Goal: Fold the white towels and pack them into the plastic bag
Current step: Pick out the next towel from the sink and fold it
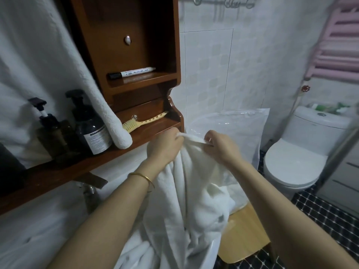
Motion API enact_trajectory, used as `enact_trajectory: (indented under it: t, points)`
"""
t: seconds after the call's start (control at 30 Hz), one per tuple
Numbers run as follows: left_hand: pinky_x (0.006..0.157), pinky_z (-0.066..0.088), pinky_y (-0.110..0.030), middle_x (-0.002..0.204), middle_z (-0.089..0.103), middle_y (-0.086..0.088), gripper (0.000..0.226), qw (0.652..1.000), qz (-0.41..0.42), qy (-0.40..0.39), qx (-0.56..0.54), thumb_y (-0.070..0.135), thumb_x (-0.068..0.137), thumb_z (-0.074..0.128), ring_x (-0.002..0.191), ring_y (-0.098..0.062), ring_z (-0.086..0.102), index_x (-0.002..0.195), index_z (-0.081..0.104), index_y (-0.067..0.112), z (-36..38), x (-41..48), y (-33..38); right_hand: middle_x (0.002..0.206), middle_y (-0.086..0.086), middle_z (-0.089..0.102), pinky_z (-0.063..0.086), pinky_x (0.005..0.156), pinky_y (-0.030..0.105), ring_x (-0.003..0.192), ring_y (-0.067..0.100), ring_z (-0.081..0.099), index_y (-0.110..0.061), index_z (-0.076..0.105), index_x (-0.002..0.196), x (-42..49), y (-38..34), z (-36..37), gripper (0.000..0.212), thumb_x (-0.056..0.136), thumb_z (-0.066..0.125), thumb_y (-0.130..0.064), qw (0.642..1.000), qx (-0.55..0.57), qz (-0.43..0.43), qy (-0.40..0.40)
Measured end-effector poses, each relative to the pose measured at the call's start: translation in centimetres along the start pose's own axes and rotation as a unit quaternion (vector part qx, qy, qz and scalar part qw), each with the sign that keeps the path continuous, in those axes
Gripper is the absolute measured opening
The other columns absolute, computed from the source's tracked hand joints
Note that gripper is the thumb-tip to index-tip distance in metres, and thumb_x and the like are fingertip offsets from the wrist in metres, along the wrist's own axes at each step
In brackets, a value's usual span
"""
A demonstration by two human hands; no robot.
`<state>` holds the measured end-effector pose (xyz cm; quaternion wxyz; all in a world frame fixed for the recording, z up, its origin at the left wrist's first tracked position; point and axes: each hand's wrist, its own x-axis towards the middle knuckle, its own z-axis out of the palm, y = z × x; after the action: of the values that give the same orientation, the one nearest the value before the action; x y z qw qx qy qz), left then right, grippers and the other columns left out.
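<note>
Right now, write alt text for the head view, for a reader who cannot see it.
The left hand and right hand pinch the top edge of a white towel hanging bunched above a wooden stool. Behind it a clear plastic bag stands against the tiled wall, a toilet to its right, a wooden shelf of pump bottles to its left.

Person's arms are bare: the left forearm [108, 216] carries one thin, plain gold bangle [143, 177] just behind the left hand [165, 147]; right of the bangle, the right forearm [272, 195] and right hand [223, 147] are bare.
</note>
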<state>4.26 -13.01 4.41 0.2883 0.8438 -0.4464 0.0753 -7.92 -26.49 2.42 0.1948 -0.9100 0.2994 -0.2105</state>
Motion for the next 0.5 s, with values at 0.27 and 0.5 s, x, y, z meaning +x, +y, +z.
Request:
enact_trajectory:
  t: [0.27,0.5]
  points:
    - [0.052,0.031,-0.022,0.066,0.046,0.01,0.015,0.989,-0.049,0.123,-0.073,0.023,0.095,0.037,0.061,-0.009,0.046,0.086,0.048,0.02,-3.1,2.0,-0.1,0.067,0.003,0.048,0.027,0.05,0.029,0.072,0.029,0.048,-0.014,0.037,0.063,-0.6,4.4,1.9,0.025,0.086,0.045,-0.013,0.99,-0.028,0.138,-0.032]
    - [0.065,0.044,-0.027,0.124,0.04,-0.004,0.055,0.977,-0.172,-0.082,-0.093,0.027,0.084,0.067,0.103,-0.025,0.051,0.129,0.036,0.024,-1.7,1.7,-0.6,0.074,0.007,0.05,0.033,0.058,0.028,0.07,0.024,0.051,-0.011,0.047,0.07,-1.2,5.1,1.7,0.016,0.086,0.044,-0.008,0.974,0.064,0.194,-0.103]
